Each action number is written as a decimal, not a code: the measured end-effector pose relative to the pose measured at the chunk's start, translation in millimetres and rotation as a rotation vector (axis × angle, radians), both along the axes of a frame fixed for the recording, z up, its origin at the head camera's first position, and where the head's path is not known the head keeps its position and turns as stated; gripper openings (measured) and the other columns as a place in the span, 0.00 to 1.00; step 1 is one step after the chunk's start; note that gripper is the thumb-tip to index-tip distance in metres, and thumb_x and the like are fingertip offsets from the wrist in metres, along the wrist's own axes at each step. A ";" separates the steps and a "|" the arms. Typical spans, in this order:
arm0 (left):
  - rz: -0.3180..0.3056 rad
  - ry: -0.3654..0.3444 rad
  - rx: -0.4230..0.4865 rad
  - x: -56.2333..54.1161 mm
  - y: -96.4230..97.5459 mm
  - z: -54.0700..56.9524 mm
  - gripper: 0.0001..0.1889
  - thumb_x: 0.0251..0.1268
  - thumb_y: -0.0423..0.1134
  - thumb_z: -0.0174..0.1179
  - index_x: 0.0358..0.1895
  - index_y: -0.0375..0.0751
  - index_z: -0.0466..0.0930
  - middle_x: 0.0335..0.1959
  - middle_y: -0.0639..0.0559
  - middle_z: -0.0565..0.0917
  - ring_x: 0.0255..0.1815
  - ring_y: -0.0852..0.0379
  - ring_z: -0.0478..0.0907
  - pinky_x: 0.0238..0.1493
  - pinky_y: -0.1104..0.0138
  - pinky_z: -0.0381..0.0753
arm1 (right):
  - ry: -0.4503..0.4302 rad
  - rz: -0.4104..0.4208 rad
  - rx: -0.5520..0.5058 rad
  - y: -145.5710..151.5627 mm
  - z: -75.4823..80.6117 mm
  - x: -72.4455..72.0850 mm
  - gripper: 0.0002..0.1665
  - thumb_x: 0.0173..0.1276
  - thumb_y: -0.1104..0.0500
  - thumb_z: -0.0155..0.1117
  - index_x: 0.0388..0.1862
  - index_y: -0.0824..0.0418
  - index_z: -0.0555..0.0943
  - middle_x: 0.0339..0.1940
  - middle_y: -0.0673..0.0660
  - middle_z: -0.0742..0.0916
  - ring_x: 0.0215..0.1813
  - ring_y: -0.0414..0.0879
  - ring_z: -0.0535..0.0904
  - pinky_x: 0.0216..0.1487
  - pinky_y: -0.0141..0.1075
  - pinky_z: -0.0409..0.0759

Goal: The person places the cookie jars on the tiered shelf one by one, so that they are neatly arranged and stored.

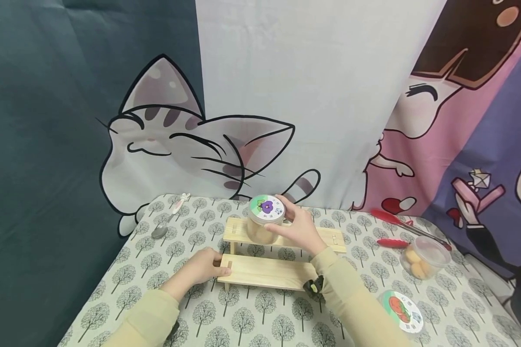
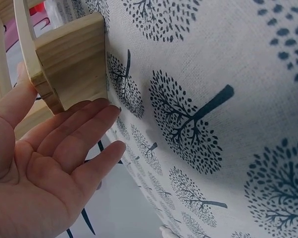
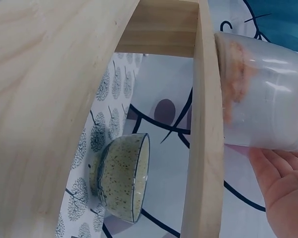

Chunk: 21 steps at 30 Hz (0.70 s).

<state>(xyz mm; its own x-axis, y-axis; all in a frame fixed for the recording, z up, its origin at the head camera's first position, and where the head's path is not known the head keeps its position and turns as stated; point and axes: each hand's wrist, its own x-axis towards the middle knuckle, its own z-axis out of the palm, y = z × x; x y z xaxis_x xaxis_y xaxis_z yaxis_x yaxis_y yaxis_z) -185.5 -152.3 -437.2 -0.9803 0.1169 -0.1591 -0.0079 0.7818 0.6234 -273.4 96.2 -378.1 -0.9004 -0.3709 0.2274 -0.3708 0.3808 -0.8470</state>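
A two-step wooden rack (image 1: 265,272) stands on the tree-print tablecloth. My left hand (image 1: 204,266) grips the left end of its lower step, thumb on top and fingers underneath; in the left wrist view those fingers (image 2: 84,129) lie along the wooden end piece (image 2: 74,59). On the left part of the upper step, a clear plastic jar (image 1: 258,232) stands upright under a lid (image 1: 267,207) with a purple flower picture. My right hand (image 1: 301,229) holds this jar from its right side. Pale orange-brown contents (image 3: 238,82) show at its bottom in the right wrist view.
Behind the rack sits a speckled bowl (image 3: 122,176), seen only from the right wrist. A ladle (image 1: 159,232) lies far left. Right of the rack are red-handled tongs (image 1: 392,219), an unlidded clear tub (image 1: 434,250) with yellowish pieces, and a tomato-picture lid (image 1: 401,311) nearer the front.
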 end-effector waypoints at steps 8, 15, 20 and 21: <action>0.006 -0.006 0.007 -0.7 0.1 -0.1 0.20 0.50 0.46 0.70 0.43 0.35 0.84 0.38 0.45 0.85 0.40 0.49 0.81 0.50 0.50 0.78 | 0.018 0.004 -0.001 -1.4 -2.5 -1.7 0.57 0.44 0.47 0.80 0.73 0.53 0.62 0.62 0.59 0.78 0.61 0.50 0.77 0.64 0.46 0.71; 0.005 0.000 0.007 -1.0 0.2 0.1 0.20 0.50 0.46 0.70 0.43 0.35 0.84 0.38 0.44 0.85 0.42 0.47 0.81 0.52 0.50 0.77 | 0.016 0.030 0.014 -0.6 -5.5 -2.5 0.56 0.45 0.49 0.80 0.72 0.50 0.62 0.64 0.57 0.77 0.62 0.49 0.76 0.65 0.43 0.70; 0.007 0.000 0.011 -0.3 -0.5 -0.5 0.22 0.50 0.46 0.70 0.44 0.34 0.84 0.40 0.43 0.85 0.43 0.46 0.80 0.53 0.48 0.76 | -0.013 0.029 0.009 2.4 -4.5 0.0 0.59 0.45 0.48 0.79 0.74 0.51 0.58 0.68 0.58 0.73 0.65 0.51 0.73 0.65 0.43 0.69; 0.007 0.001 0.012 -0.2 -0.6 -0.7 0.21 0.49 0.46 0.70 0.44 0.34 0.84 0.39 0.43 0.85 0.43 0.46 0.80 0.53 0.48 0.76 | -0.016 0.028 0.006 3.3 -4.2 0.5 0.60 0.45 0.47 0.79 0.75 0.51 0.57 0.68 0.58 0.72 0.65 0.51 0.73 0.65 0.44 0.69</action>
<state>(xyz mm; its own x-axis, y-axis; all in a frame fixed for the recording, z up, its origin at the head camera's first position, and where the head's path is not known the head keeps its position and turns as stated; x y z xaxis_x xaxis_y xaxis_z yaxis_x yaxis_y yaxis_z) -185.6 -153.0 -437.8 -0.9813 0.1117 -0.1565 -0.0128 0.7741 0.6329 -272.9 99.4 -382.2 -0.8929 -0.3977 0.2112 -0.3683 0.3753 -0.8506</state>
